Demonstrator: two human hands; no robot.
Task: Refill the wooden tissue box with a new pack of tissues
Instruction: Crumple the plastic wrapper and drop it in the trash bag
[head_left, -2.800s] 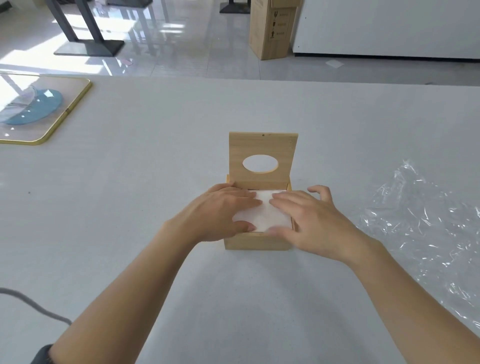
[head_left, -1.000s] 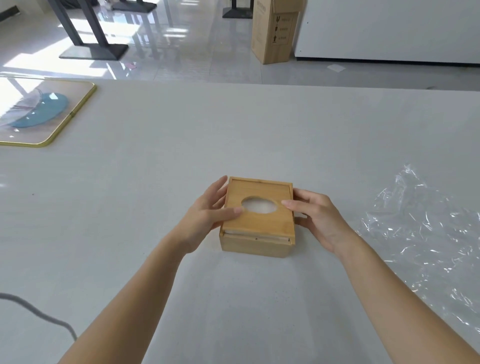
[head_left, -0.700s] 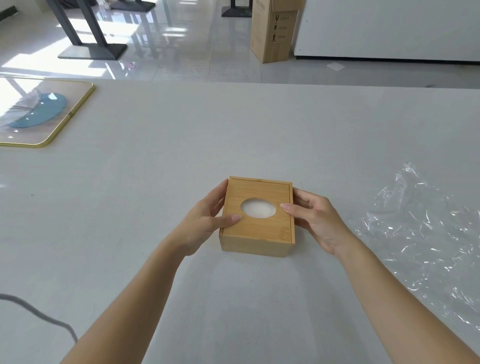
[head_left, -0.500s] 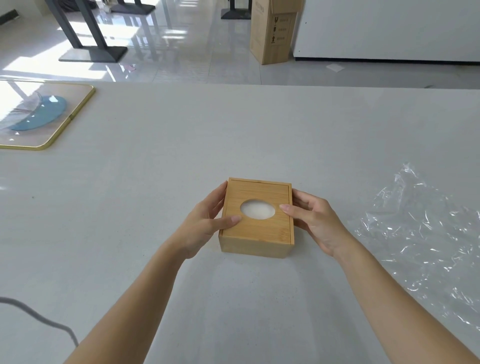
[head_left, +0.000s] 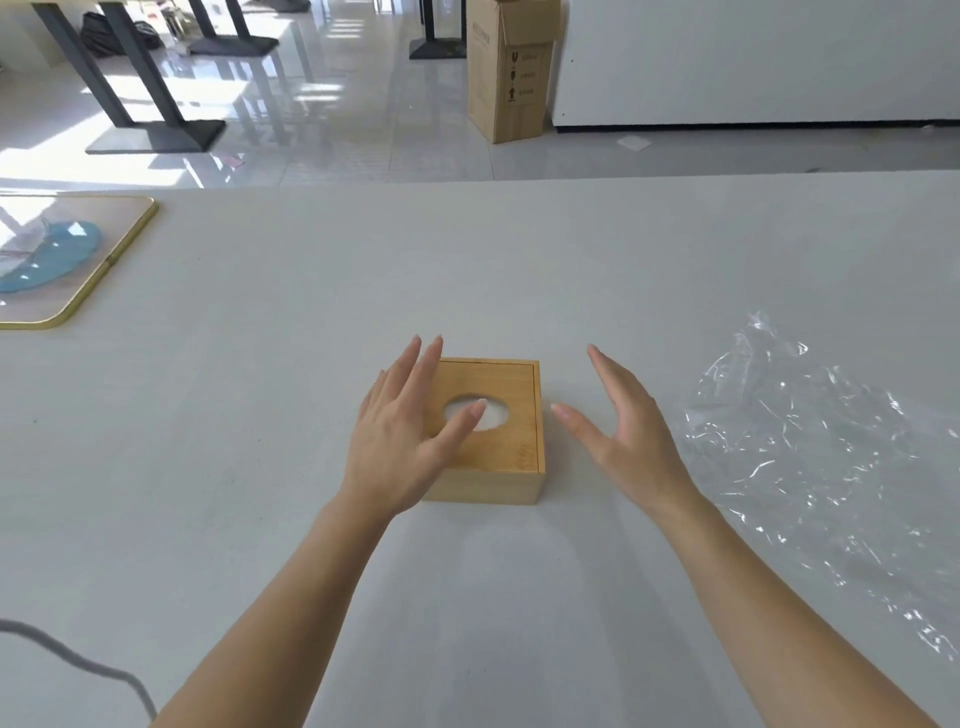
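Note:
The wooden tissue box (head_left: 506, 467) sits on the white table (head_left: 467, 270) with its lid flat and shut. White tissue (head_left: 493, 414) shows through the oval hole in the lid. My left hand (head_left: 405, 436) hovers over the box's left side, fingers spread, thumb tip above the hole. My right hand (head_left: 623, 426) is open to the right of the box, clear of it, palm facing inward. Neither hand holds anything.
Crumpled clear plastic wrap (head_left: 821, 457) lies on the table at the right. A gold-rimmed glass tray (head_left: 111, 254) sits at the far left edge. A grey cable (head_left: 78, 660) curls at the lower left. A cardboard carton (head_left: 506, 67) stands on the floor beyond.
The lid was lowered onto the box over the tissues. Both hands, which gripped the box's sides half a second ago, have let go and spread away from it.

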